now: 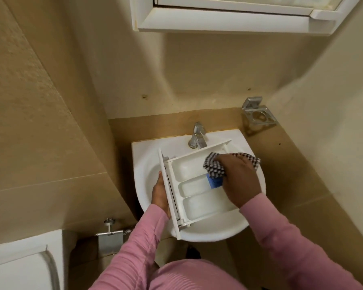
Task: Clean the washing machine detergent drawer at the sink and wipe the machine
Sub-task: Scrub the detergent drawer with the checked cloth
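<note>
In the middle of the frame, the white rectangular plastic detergent drawer (205, 204) is lying tilted over the round white ceramic sink (144, 162), with its flat front panel turned to the left. The drawer is showing three long smooth compartments with rounded corners, and a small blue plastic insert (215, 182) is sitting at the right end of the middle one.

The left hand (160, 195) is gripping the front panel from the left side, the fingers curled around its edge. The right hand (240, 181) is holding a crumpled black-and-white checked cloth (215, 167) and is pressing it into the upper compartment, just above the blue insert; its fingers are bent around the fabric. Both arms are wearing pink ribbed sleeves (138, 243).

A shiny chrome tap (197, 136) is standing just behind the drawer. To the upper right, a square metal holder (258, 117) is hanging on the beige wall, and a white cabinet (228, 19) is showing at the top edge.
</note>
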